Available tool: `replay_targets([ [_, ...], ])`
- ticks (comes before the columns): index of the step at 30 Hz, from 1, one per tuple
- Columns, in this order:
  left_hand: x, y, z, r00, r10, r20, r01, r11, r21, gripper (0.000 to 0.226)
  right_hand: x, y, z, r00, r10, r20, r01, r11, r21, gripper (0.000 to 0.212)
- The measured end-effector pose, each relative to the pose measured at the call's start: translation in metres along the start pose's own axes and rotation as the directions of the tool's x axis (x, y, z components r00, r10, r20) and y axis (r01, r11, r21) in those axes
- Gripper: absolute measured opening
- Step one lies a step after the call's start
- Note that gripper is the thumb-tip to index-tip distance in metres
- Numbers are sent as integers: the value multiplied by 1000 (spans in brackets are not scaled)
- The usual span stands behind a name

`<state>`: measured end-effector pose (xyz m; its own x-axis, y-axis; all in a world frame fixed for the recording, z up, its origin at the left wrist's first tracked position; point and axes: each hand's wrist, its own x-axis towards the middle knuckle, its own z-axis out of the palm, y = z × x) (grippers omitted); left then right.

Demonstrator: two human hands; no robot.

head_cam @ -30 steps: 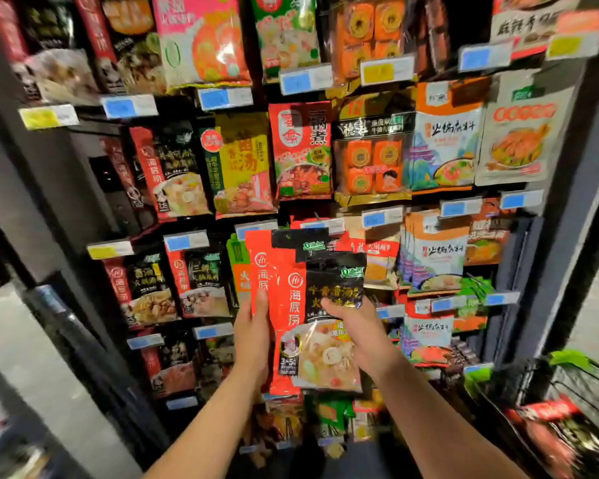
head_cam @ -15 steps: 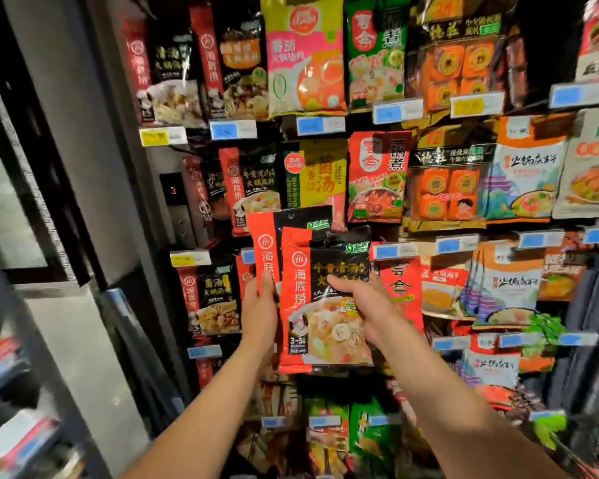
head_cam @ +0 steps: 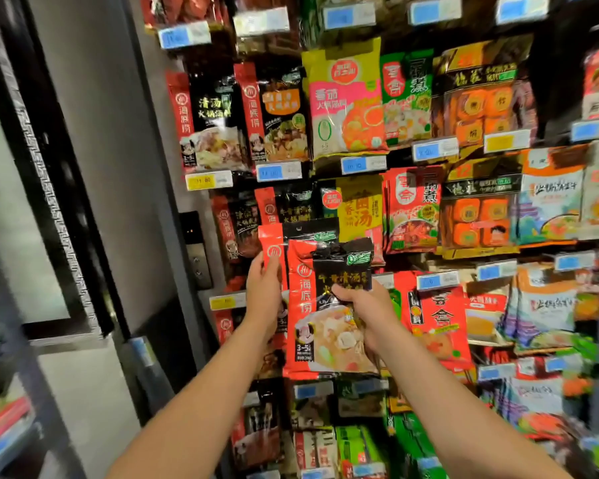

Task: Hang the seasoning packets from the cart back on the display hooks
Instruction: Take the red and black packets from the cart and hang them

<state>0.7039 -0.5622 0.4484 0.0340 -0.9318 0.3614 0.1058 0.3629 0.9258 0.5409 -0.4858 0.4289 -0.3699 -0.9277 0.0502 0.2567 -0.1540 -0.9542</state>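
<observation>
right hand (head_cam: 367, 312): fingers curled round front packet (head_cam: 329, 326), pinching it at mid-height on its right side.
left hand (head_cam: 263, 292): thumb and fingers pinching left edge of rear packet (head_cam: 274, 250), which sat behind the front one and a bit higher.
front packet: upright, long axis vertical, printed face toward camera, black top edge crumpled and tipped toward the rack; off any hook, held in front of the rack's left-middle rows.
rear packet: upright too, top end up; hang hole not readable.
target: likely the hook of matching red-black packets (head_cam: 284, 209) just above, near the rack's left edge; the hook itself hidden.
rack (head_cam: 440, 150): rows of hung packets with price tags (head_cam: 208, 179) under them.
progress: mid-task, judged; two packets in hand, neither hung yet. Cart out of view, so the remaining count is unknown.
blur: right side smeared.
</observation>
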Motion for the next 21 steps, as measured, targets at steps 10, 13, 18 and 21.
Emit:
replay_targets([
  [10, 72, 22, 27, 991, -27, -132, 24, 999, -25, 55, 67, -20, 14, 992, -40, 120, 40, 999, 1, 37],
  [13, 100, 19, 35, 988, -8, -151, 5, 1000, -16, 39, 88, -28, 19, 990, -58, 129, 61, 998, -26, 39],
  [18, 131, 31, 42, 984, -33, -176, 19, 997, -80, 39, 122, -35, 30, 985, -52, 163, 60, 997, -43, 39],
  [21, 148, 33, 41, 980, -66, -187, 45, 992, -114, 36, 141, -33, 37, 984, -63, 168, 69, 997, -27, 62],
])
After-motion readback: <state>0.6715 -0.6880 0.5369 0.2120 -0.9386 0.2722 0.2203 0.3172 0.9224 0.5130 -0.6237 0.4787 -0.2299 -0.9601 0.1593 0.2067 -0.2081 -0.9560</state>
